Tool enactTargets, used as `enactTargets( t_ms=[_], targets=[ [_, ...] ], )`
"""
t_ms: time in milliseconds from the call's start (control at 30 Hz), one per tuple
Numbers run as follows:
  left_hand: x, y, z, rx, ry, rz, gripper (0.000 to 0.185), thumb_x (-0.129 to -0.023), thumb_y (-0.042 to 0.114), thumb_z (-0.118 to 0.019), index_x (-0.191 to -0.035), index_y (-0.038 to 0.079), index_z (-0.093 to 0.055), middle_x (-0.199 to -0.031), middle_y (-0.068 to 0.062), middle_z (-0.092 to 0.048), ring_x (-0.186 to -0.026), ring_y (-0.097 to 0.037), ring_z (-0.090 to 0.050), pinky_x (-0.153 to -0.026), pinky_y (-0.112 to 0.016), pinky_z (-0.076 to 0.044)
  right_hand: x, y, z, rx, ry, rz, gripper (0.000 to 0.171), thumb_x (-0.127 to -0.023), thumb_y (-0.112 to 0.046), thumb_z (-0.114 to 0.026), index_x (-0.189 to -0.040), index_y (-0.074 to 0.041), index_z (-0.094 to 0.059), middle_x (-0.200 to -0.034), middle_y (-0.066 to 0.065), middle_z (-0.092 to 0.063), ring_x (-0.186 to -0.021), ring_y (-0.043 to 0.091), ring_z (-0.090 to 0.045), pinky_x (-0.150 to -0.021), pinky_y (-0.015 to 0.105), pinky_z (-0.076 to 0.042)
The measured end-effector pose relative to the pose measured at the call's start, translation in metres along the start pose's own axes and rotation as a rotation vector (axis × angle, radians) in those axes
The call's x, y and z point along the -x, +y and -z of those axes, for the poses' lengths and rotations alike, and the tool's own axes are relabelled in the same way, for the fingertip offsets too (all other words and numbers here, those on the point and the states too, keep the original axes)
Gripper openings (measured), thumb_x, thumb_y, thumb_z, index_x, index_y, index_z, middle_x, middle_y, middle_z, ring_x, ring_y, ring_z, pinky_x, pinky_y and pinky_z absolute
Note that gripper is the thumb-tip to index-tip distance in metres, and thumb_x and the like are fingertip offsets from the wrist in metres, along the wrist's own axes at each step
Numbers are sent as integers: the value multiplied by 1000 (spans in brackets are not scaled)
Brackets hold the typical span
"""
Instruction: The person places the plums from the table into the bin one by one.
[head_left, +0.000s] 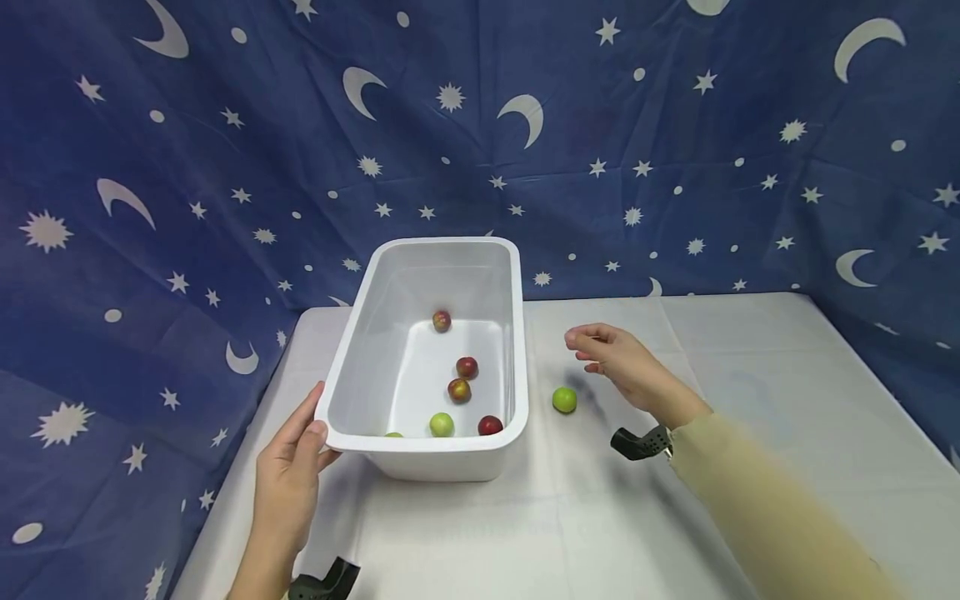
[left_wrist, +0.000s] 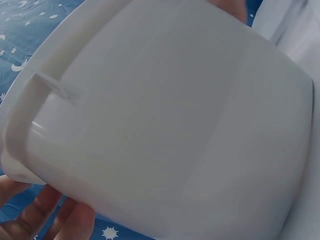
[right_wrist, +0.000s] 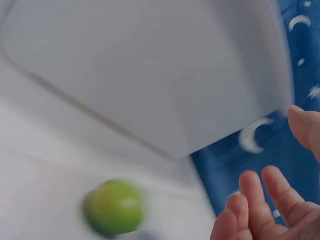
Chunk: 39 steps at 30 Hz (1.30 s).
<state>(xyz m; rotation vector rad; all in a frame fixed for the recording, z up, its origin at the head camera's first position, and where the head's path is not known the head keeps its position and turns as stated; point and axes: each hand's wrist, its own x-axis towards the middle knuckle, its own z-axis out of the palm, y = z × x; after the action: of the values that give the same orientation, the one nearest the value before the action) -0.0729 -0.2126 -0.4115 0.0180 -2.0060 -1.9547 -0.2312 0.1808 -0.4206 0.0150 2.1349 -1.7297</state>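
Observation:
My left hand (head_left: 287,479) grips the near-left corner of a white plastic tub (head_left: 427,445), thumb at the rim and fingers under it; its fingertips also show in the left wrist view. Inside lie several small round fruits: reddish ones such as the dark red fruit (head_left: 491,426), a pale green fruit (head_left: 442,425), and another green one mostly hidden by the front rim. Right of the tub, a bright green fruit (head_left: 564,399) rests on the table. Above and beside it my right hand (head_left: 630,371) hovers, fingers loosely bent, holding nothing; the right wrist view shows its parted fingers (right_wrist: 252,197).
A white cloth covers the table (head_left: 750,400), which extends well to the right of the tub. Blue fabric (head_left: 570,208) with white moons and stars hangs behind and at both sides. Each wrist wears a black device (head_left: 640,444).

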Motion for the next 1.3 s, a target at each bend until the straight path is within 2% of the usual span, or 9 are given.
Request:
enactTargets(
  t_ms=[133,233,467,600,733,833,933,1300],
  targets=[
    [0,-1,0,8,-4,-12,40,-103,7,-44,-143,5,-48,-145,-13,-44,-117,-18,-57,-84,-29,-52,-5,27,-5,56,65,-75,76,-78,-59,-72,-130,-7,-51,-133,11,-50,-121,33,-45,-101,44,-38],
    [-1,-2,1,10,-5,-18,40,-103,7,-44,-142,6,-48,-145,-13,-45,-117,-18,-57,-84,-29,-52,-8,41,-8,95,88,-110,75,-74,-61,-74,-126,-10,-54,-127,8,-52,-115,30,-47,-97,42,-40],
    [0,-3,0,23,-19,-22,40,-103,6,-44,-143,5,-48,-145,-13,-44,-117,-18,-56,-84,-29,-52,-5,61,-6,124,16,-140,62,-82,-52,-72,-124,-10,-56,-128,7,-54,-127,26,-42,-108,49,-29],
    [0,-3,-1,15,-17,-29,40,-103,7,-44,-143,5,-48,-145,-13,-45,-117,-18,-57,-83,-29,-52,-6,66,-3,127,-45,-111,58,-83,-43,-74,-126,-9,-55,-123,8,-56,-122,26,-46,-107,49,-29],
    [0,-3,0,9,-5,-29,40,-102,6,-44,-142,5,-48,-144,-14,-45,-115,-19,-58,-82,-29,-52,-7,67,-4,181,-80,-111,58,-78,-41,-80,-124,-13,-58,-117,8,-57,-109,25,-49,-97,42,-37],
    [0,-3,0,4,-5,-25,40,-103,7,-44,-143,7,-48,-144,-13,-45,-115,-19,-58,-82,-29,-52,-7,68,-6,237,-79,-120,58,-75,-41,-82,-122,-16,-60,-116,7,-54,-105,26,-47,-91,39,-39],
    [0,-3,-1,-1,-11,-19,40,-103,8,-44,-143,8,-48,-144,-13,-45,-116,-18,-58,-83,-29,-52,-6,70,-7,260,-75,-117,57,-75,-40,-83,-121,-16,-61,-118,7,-53,-106,26,-46,-91,39,-39],
    [1,-1,-2,10,7,-1,40,-103,9,-43,-143,9,-49,-145,-13,-44,-118,-18,-56,-84,-29,-52,-7,71,-9,241,-70,-97,54,-76,-38,-82,-120,-15,-62,-119,6,-55,-106,26,-47,-92,39,-39]
  ],
)
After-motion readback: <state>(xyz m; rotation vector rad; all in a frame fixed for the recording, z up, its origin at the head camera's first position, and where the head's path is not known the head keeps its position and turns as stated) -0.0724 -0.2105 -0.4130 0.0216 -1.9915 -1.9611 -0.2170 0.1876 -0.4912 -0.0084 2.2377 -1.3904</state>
